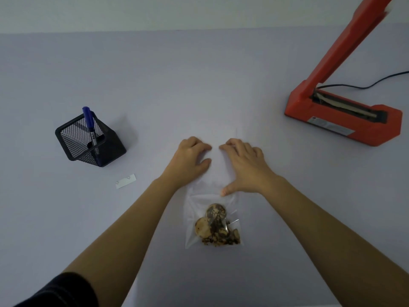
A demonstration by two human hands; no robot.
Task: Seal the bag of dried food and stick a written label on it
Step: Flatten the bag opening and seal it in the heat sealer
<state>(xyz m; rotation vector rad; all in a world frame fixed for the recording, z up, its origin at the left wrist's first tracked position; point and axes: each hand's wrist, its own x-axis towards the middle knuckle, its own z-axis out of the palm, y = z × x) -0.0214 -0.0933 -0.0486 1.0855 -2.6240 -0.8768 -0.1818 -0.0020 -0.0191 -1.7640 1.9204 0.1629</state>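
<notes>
Pale lilac table [155,85], bearing the clear bag [195,203], meets a white wall [132,12].

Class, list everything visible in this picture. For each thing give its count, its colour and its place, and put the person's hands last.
table: one, pale lilac, under everything
heat sealer: one, orange-red, far right, arm raised
cord: one, black, running from the heat sealer off the right edge
pen holder: one, black mesh, left
marker: one, blue, standing in the pen holder
label: one, white, on the table just nearer than the pen holder
bag: one, clear, centre, lying flat
dried food: brown pieces, number unclear, at the bag's near end
left hand: one, on the bag's far part
right hand: one, on the bag's far part, beside the left hand
</notes>
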